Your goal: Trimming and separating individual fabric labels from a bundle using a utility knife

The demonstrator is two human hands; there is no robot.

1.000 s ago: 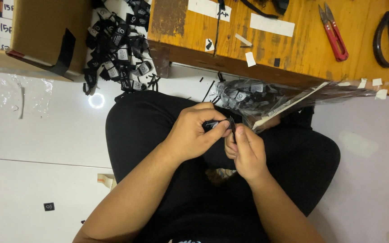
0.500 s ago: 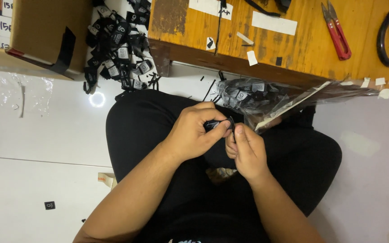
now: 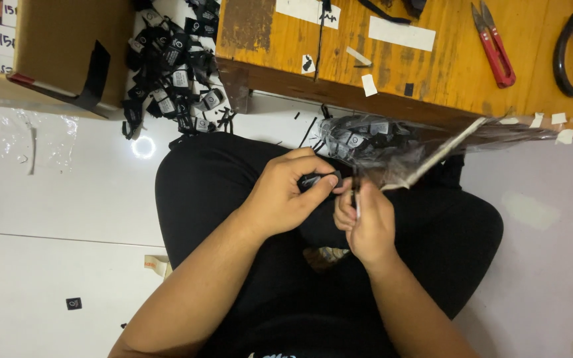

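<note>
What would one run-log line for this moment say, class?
left hand: pinches small black label | right hand: grips thin strip | clear bag of labels: on lap | red snips: on wooden table

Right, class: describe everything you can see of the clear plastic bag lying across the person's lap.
The clear plastic bag is thin, glossy and crinkled, and packed at its left end with small black labels with pale patches. It lies roughly level, stretching from above the hands toward the right, under the wooden table's front edge. Its lower edge meets the right hand; the left hand pinches a small black piece just beside it.
</note>
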